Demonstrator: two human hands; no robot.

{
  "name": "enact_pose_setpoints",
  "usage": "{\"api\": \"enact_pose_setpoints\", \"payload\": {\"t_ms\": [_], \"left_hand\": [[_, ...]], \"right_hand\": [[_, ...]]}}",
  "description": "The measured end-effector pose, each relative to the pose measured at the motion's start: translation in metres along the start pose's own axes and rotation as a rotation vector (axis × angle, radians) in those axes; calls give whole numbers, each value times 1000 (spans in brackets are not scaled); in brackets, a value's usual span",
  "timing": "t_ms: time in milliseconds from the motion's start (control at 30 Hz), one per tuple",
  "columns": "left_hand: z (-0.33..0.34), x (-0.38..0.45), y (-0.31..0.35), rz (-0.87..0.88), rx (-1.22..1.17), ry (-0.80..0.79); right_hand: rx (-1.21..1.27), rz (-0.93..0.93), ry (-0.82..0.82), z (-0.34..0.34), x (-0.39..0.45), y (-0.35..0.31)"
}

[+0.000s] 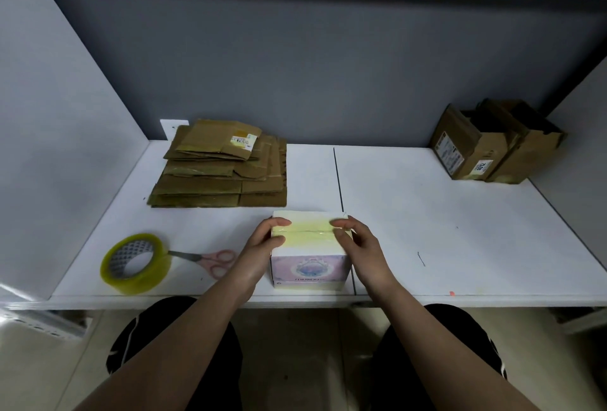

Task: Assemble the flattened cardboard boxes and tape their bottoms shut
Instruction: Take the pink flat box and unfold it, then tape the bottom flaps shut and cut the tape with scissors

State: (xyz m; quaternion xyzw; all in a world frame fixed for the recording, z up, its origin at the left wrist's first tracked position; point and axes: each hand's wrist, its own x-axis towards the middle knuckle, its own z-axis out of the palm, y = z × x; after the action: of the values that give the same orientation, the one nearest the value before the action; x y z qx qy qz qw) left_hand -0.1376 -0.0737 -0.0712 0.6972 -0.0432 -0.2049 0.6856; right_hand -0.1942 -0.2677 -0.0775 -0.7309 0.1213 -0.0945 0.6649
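Observation:
A small white box (310, 258) with a pink and purple print on its near side stands near the table's front edge. Yellowish tape runs across the seam on its upper face. My left hand (262, 243) grips the box's left end, fingers curled over the top edge. My right hand (356, 243) grips the right end the same way. A roll of yellowish tape (136, 262) stands to the left, with pink-handled scissors (213, 261) lying beside it. A stack of flattened brown cardboard boxes (220, 167) lies at the back left.
Assembled brown boxes (492, 144) stand in the back right corner against the grey wall. The white table (443, 230) has a dark seam down its middle. Grey partition walls close in the left, back and right sides.

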Motion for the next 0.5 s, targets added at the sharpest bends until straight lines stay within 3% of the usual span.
{"api": "enact_pose_setpoints", "payload": {"t_ms": [333, 500], "left_hand": [[8, -2, 8, 112, 316, 18], [1, -2, 19, 244, 643, 61]], "right_hand": [[-263, -91, -11, 2, 6, -8], [-819, -204, -54, -2, 6, -26]]}}
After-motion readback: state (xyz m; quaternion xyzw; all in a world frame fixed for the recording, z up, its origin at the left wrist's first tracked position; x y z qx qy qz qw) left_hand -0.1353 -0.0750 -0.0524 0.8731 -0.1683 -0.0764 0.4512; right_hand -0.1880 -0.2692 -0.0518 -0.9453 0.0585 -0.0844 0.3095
